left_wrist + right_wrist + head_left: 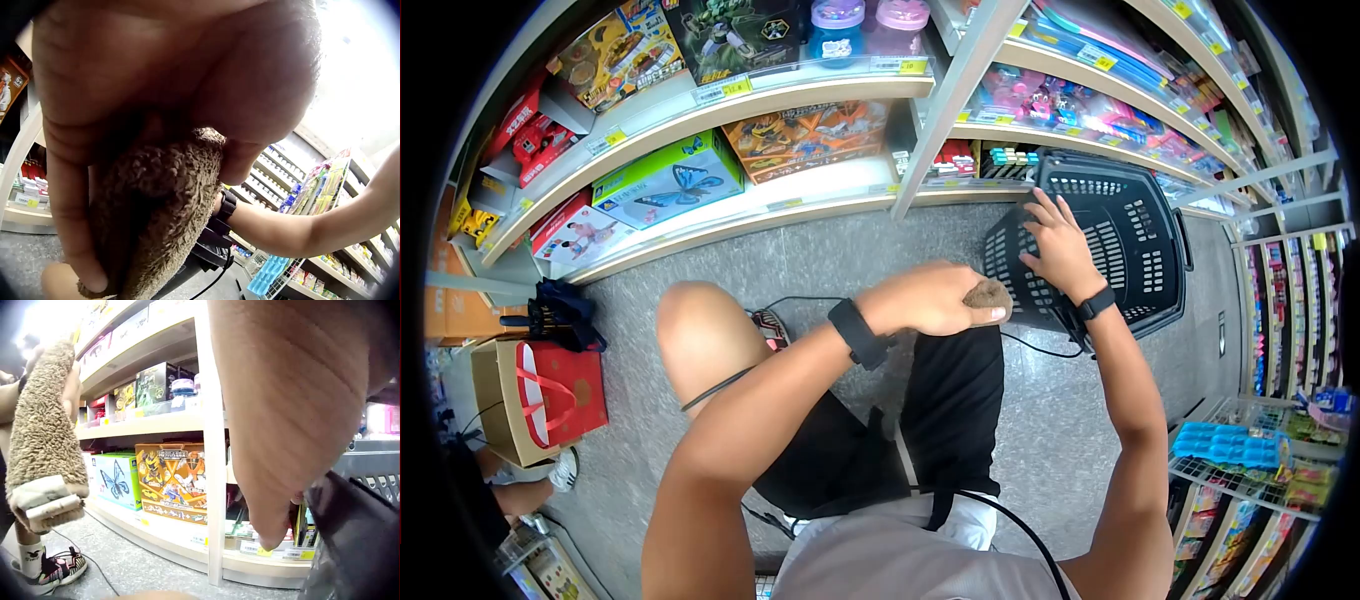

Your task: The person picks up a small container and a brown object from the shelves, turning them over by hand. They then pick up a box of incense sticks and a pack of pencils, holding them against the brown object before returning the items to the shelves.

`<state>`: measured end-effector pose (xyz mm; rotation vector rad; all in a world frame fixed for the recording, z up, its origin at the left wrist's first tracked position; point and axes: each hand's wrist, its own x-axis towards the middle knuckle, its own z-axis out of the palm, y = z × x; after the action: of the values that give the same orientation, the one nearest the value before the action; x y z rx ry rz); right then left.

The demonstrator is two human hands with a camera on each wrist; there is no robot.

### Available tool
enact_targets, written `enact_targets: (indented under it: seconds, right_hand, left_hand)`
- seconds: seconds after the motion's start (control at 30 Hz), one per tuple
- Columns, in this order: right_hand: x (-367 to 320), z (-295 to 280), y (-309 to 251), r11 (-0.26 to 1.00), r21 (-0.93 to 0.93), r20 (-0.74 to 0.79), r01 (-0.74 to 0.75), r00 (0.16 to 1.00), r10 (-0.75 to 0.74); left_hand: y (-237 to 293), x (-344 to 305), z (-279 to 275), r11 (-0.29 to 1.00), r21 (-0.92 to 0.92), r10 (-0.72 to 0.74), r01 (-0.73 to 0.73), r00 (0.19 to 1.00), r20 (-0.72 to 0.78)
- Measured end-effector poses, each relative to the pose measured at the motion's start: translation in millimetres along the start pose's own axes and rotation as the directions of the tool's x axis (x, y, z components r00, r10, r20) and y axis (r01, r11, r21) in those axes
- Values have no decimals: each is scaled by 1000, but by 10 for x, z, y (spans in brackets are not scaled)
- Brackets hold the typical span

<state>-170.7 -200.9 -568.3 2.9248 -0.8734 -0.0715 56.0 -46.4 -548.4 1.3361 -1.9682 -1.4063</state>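
Observation:
In the head view my left hand (935, 300) is over my knee and holds a brown fuzzy cloth (988, 297), folded into a thick wad. Fingers and thumb pinch the cloth (169, 212) in the left wrist view. From the right wrist camera its looped pile shows, with a white tag (50, 500) at the lower end. My right hand (1060, 250) rests on the near side of a black plastic shopping basket (1120, 200), its fingers spread and fairly straight. The basket is beside the lower shelf, with slotted walls.
Shelves with boxed toys, such as a butterfly box (675, 185) and an orange box (805, 135), rise in front. A red gift bag (560, 390) stands at left. A wire rack with a blue tray (1230, 443) is at right. A cable (1040, 347) runs near my knees.

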Motion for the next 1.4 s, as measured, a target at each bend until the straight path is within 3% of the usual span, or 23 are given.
enact_targets:
  seconds: [0.17,0.23,0.27,0.3,0.37,0.5,0.53,0.6,0.7,0.77,0.9,1.0,1.17,1.3,1.4]
  right_hand:
    - [-28,194,208,997,46,9,-56,998,56]
    - [116,126,48,973,-122,267,-198,937,224]
    - [192,257,56,973,-141,256,-184,942,215]
    - [292,333,28,979,-112,242,-172,951,195]
    - [604,506,-18,983,-3,284,-184,942,177]
    - [1296,1277,93,894,320,196,-314,945,262]
    - [1457,1411,92,894,323,194,-311,946,259]
    - [1777,1585,-1,754,402,105,-520,844,526]
    - [2117,1788,-76,617,439,80,-654,712,698]
    - [2253,1943,-87,589,426,29,-687,661,750]
    - [2360,1973,-137,532,397,17,-748,585,811]
    - [2338,1974,-133,527,399,39,-751,588,808]
    - [2165,1750,-86,609,379,29,-697,666,745]
    - [2039,1714,13,549,523,17,-652,652,758]
    - [2040,1760,113,542,575,62,-612,693,718]
  left_hand:
    - [29,-130,-89,1000,-12,5,-5,999,-34]
    - [9,-198,-125,1000,-2,-19,19,998,-58]
    - [1,-232,-135,999,7,-44,45,995,-86]
    - [-18,-259,-130,999,10,-48,49,995,-86]
    - [-72,-313,-97,997,-23,64,-72,962,-265]
    - [44,-444,-149,999,1,40,-42,952,-303]
    - [153,-510,-205,1000,15,0,5,960,-280]
    - [171,-569,-186,1000,6,-19,22,956,-291]
    - [56,-629,-81,998,30,63,-57,936,-345]
    - [75,-727,-47,999,30,40,-31,927,-374]
    - [145,-837,-104,987,-31,-159,156,944,-288]
    - [121,-838,-12,990,-48,-143,135,925,-353]
    - [189,-745,128,988,-3,-142,152,911,-387]
    - [359,-729,239,987,24,-130,156,890,-438]
    - [268,-658,177,991,7,-126,136,931,-342]
